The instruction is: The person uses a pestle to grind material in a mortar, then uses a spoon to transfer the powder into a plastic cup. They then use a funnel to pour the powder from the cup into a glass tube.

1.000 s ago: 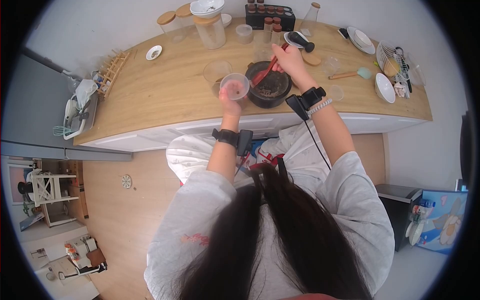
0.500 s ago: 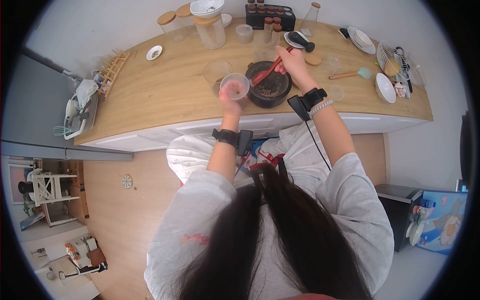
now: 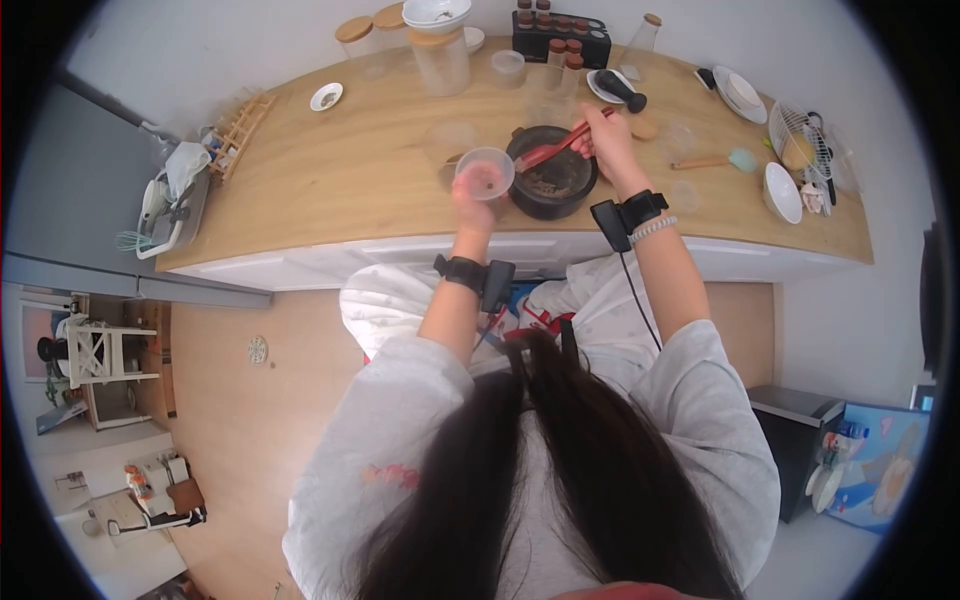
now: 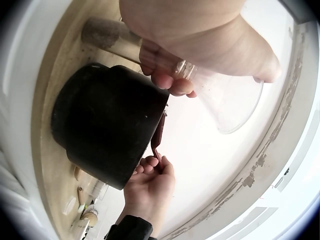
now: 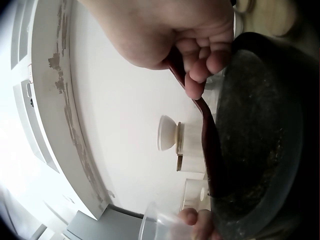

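Observation:
My left hand [image 3: 474, 208] grips a clear funnel [image 3: 502, 160], thumb near its wide rim. In the left wrist view, the same fingers curl about the threaded neck of a slim glass bottle [image 4: 107, 37] with brown contents at its base. Beside it stands a black mortar [image 3: 555, 202] with dark crushed bits inside. My right hand [image 3: 608, 145] holds a red spatula [image 3: 545, 153] by its handle, above the mortar's far right side. The spatula's head lies at the mortar's left rim, close to the funnel, as the right wrist view also shows [image 5: 213, 160].
A black pestle [image 3: 622, 92] rests across a small white plate behind the mortar. Farther back are glass jars [image 3: 440, 70] and a black spice rack [image 3: 562, 45]. To the right lie a mint-headed spatula [image 3: 740, 160] and a white bowl [image 3: 782, 193].
My right hand has moved right and nearer to me, and the red spatula lies at a flatter slant. The left hand stays beside the mortar. The whole head view has shifted slightly.

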Available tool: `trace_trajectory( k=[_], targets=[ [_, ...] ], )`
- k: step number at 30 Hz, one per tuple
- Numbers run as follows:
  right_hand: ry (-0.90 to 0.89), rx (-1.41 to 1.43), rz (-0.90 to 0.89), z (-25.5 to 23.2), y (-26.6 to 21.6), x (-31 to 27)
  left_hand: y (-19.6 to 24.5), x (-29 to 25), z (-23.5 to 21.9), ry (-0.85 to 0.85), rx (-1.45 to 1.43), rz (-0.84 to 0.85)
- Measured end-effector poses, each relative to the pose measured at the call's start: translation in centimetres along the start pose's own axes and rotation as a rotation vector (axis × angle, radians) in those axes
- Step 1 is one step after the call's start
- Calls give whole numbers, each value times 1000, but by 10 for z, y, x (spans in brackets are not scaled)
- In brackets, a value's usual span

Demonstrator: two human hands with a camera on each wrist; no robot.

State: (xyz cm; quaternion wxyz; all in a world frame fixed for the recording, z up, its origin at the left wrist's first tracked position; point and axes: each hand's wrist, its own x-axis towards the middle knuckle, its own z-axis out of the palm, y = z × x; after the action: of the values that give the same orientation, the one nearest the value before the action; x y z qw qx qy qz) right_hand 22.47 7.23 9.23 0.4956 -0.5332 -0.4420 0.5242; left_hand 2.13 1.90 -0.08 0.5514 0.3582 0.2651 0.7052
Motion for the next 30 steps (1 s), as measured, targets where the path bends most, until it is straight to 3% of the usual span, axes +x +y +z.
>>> trace_trajectory(
  k=[7,11,17,22,25,30],
  targets=[
    [34,89,7,-13,3,1,0,2,-3,-65,44,43],
    [67,168,-10,-14,-2,-7,1,-1,-1,-2,97,7],
    [-12,246,-139,8,-33,-36,-4,-1,-4,-18,51,-14],
    [-104,81,-330,31,-46,-60,-7,0,-5,37,95,-25],
    [-186,0,-439,41,-50,-76,11,-2,17,-6,115,6],
    [-279,-44,-557,41,-51,-85,4,2,13,-44,97,7]
  ],
)
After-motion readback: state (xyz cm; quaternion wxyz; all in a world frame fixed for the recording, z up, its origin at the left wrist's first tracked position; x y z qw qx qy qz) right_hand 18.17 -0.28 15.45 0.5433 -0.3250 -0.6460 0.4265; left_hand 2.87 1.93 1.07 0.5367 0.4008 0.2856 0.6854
